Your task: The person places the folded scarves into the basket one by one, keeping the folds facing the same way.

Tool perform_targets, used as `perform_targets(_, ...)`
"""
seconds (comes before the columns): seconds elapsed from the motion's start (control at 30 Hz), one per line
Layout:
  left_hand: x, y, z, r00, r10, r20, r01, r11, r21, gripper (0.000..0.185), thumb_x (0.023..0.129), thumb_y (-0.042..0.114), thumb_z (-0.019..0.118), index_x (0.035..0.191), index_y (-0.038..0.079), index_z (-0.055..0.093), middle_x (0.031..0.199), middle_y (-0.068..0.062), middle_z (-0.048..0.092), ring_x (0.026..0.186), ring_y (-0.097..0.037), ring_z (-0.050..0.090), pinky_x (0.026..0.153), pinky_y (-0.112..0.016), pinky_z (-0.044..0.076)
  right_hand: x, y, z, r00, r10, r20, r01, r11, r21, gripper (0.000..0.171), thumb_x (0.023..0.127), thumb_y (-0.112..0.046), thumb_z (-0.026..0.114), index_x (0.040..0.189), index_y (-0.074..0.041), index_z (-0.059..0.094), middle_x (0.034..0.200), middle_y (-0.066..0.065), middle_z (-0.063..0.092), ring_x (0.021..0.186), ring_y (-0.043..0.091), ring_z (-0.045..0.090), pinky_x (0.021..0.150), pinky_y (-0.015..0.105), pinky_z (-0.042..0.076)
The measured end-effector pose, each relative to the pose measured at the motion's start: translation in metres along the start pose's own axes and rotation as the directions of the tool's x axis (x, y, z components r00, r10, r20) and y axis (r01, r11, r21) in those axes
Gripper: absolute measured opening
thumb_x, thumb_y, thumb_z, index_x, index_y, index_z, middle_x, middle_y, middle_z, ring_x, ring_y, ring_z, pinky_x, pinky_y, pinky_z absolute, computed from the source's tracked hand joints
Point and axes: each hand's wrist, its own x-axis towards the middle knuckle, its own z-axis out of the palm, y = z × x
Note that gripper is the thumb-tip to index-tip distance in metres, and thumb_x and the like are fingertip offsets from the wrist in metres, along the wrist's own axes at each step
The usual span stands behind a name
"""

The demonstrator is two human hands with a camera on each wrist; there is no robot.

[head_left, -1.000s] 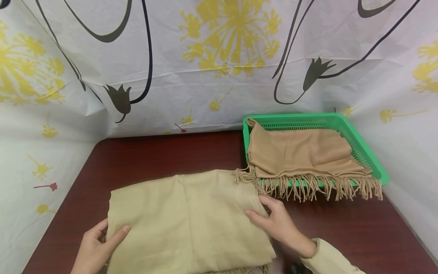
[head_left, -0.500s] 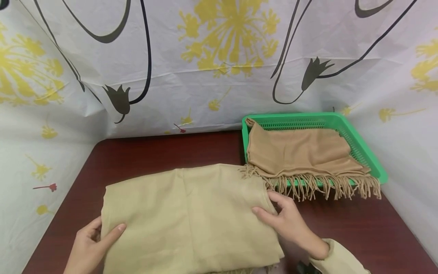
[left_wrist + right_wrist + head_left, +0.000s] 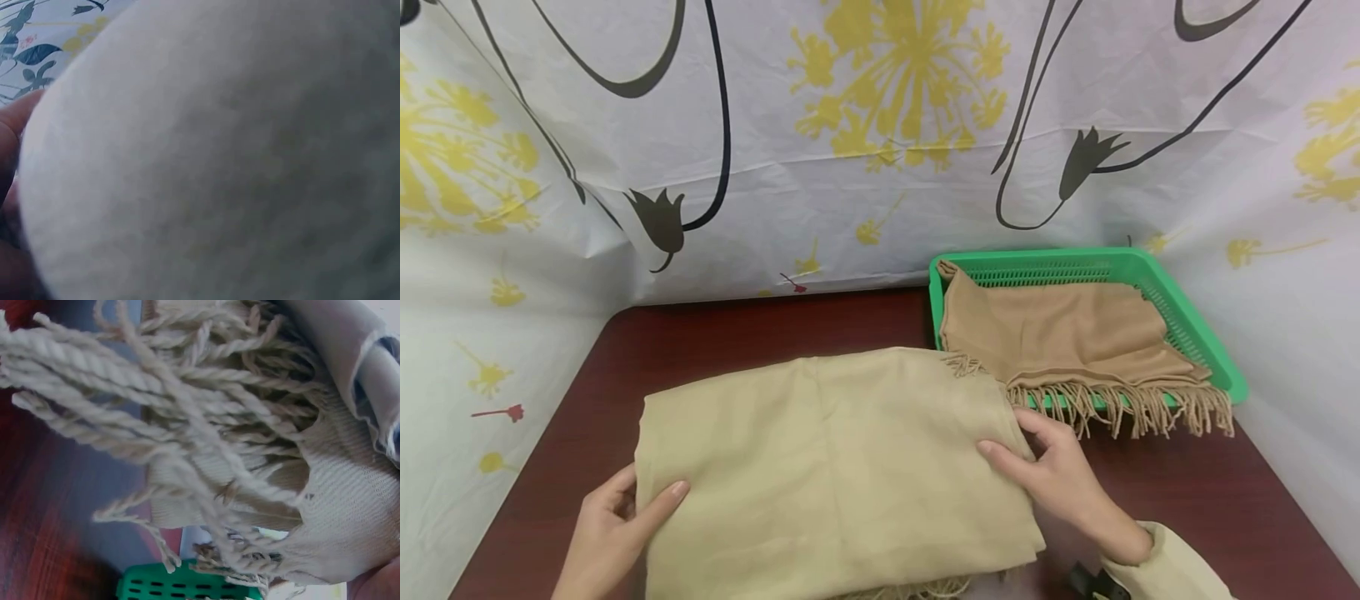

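A pale beige scarf (image 3: pixel 842 475), folded into a broad rectangle, spans the space between my hands. My left hand (image 3: pixel 613 529) grips its left edge, thumb on top and the other fingers partly hidden behind the cloth. On the right edge, my right hand (image 3: pixel 1060 475) pinches the layers with the thumb above. The scarf's far right corner, with some fringe, overlaps a green basket in the head view. Blurred cloth (image 3: pixel 206 156) fills most of the left wrist view. Twisted fringe strands (image 3: pixel 219 419) hang close in the right wrist view.
The green plastic basket (image 3: pixel 1206 333) stands at the back right. A tan fringed scarf (image 3: pixel 1060 329) lies folded in it, fringe hanging over the front rim. The dark red table (image 3: pixel 737 333) meets a patterned white sheet (image 3: pixel 820 200) behind.
The beige scarf has shifted right and slightly away, its far right corner now overlapping the basket more. My right hand has moved right with it; my left hand stays near the same spot, gripping throughout.
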Motion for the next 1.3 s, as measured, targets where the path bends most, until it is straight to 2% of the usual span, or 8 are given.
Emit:
perform_targets(0.2,0.0,0.007,0.003,1.0,0.024,-0.011,-0.024,1.0,-0.01,0.023,0.081,0.004,0.063,0.103,0.007,0.059,0.074,-0.002,0.063,0.055,-0.02,0.061,0.045,-0.035,0.049,0.0,-0.007,-0.008,1.0,-0.01,-0.024,0.009,0.999,-0.037,0.029,0.074,0.01,0.064,0.101,0.0,0.061,0.08,0.004,0.063,0.052,0.013,0.059,0.044,0.025,0.047)
perform_targets(0.33,0.001,0.011,0.006,0.999,0.05,0.007,-0.049,0.994,-0.095,0.024,0.081,0.0,0.062,0.104,0.003,0.059,0.076,-0.003,0.063,0.056,-0.021,0.061,0.046,-0.036,0.049,-0.002,-0.01,-0.013,0.999,-0.028,-0.042,0.027,0.999,-0.04,0.032,0.073,0.013,0.063,0.103,0.001,0.061,0.083,0.004,0.062,0.053,0.014,0.059,0.044,0.025,0.047)
perform_targets(0.53,0.006,0.013,0.016,0.987,0.153,0.044,-0.143,0.973,-0.184,0.024,0.079,-0.007,0.06,0.103,-0.007,0.056,0.074,-0.007,0.062,0.056,-0.018,0.061,0.046,-0.033,0.049,-0.006,-0.01,-0.02,0.997,-0.002,-0.079,-0.002,0.998,-0.057,0.033,0.073,0.015,0.062,0.104,0.002,0.06,0.081,0.001,0.063,0.05,0.013,0.059,0.041,0.025,0.046)
perform_targets(0.63,0.008,0.014,0.021,0.985,0.164,0.057,-0.149,0.965,-0.214,0.024,0.079,-0.008,0.06,0.103,-0.009,0.055,0.076,-0.008,0.063,0.058,-0.018,0.061,0.047,-0.032,0.049,-0.008,-0.01,-0.025,0.995,0.003,-0.095,-0.011,0.997,-0.083,0.033,0.073,0.015,0.062,0.103,0.002,0.06,0.077,0.0,0.063,0.048,0.012,0.058,0.04,0.024,0.046)
perform_targets(0.83,0.016,0.019,0.033,0.994,0.101,0.043,-0.095,0.988,-0.126,0.026,0.08,0.001,0.063,0.104,-0.004,0.057,0.076,-0.007,0.063,0.059,-0.018,0.061,0.05,-0.032,0.05,-0.008,-0.009,-0.035,0.994,0.013,-0.109,-0.023,0.996,-0.083,0.031,0.074,0.016,0.06,0.102,0.002,0.06,0.074,0.001,0.063,0.047,0.013,0.058,0.039,0.025,0.045)
perform_targets(0.97,0.021,0.022,0.039,0.993,0.111,0.049,-0.108,0.991,-0.074,0.027,0.08,0.005,0.064,0.105,-0.003,0.057,0.076,-0.006,0.062,0.06,-0.017,0.06,0.05,-0.031,0.05,-0.008,-0.009,-0.039,0.993,0.027,-0.117,-0.036,0.996,-0.076,0.033,0.075,0.017,0.059,0.105,0.004,0.059,0.075,0.001,0.064,0.048,0.014,0.059,0.039,0.026,0.046)
perform_targets(1.13,0.028,0.027,0.045,0.989,0.127,0.074,-0.123,0.99,-0.065,0.03,0.081,0.008,0.064,0.108,-0.002,0.056,0.079,-0.003,0.063,0.063,-0.017,0.061,0.052,-0.031,0.05,-0.006,-0.008,-0.047,0.987,0.073,-0.145,-0.085,0.993,-0.084,0.031,0.076,0.015,0.059,0.105,0.004,0.059,0.075,0.0,0.064,0.049,0.016,0.06,0.04,0.027,0.047)
perform_targets(1.3,0.036,0.032,0.052,0.988,0.129,0.087,-0.12,0.988,-0.099,0.029,0.081,0.008,0.064,0.108,-0.001,0.056,0.08,-0.004,0.063,0.064,-0.017,0.061,0.053,-0.032,0.051,0.0,-0.009,-0.056,0.974,0.152,-0.167,-0.169,0.981,-0.093,0.027,0.079,0.009,0.059,0.105,-0.001,0.06,0.074,-0.001,0.065,0.051,0.017,0.06,0.042,0.029,0.048)
